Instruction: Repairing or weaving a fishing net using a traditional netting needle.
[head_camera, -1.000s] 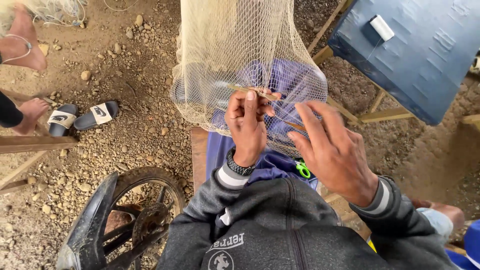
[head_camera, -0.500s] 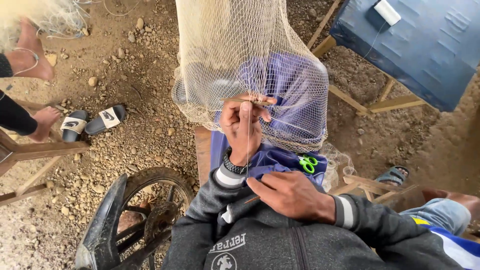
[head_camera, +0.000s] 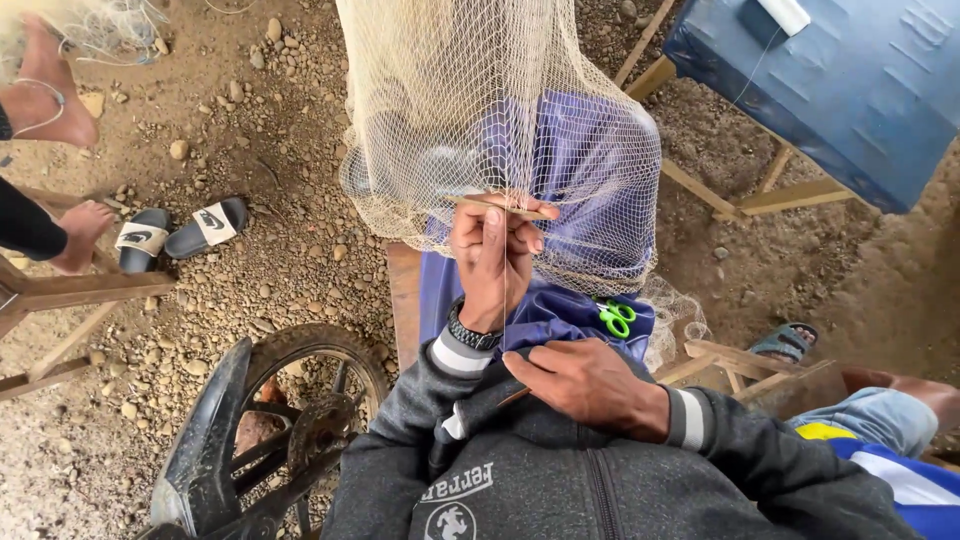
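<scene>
Dark grey zip jacket (head_camera: 600, 490), white-striped cuffs (head_camera: 686, 418), black wristwatch (head_camera: 472, 334) on the left wrist.

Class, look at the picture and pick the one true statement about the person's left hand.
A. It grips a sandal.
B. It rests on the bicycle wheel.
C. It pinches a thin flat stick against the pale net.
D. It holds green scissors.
C: the left hand is raised to the hanging net and pinches a thin flat stick at its mesh, while the green scissors lie untouched on the purple cloth.
</scene>
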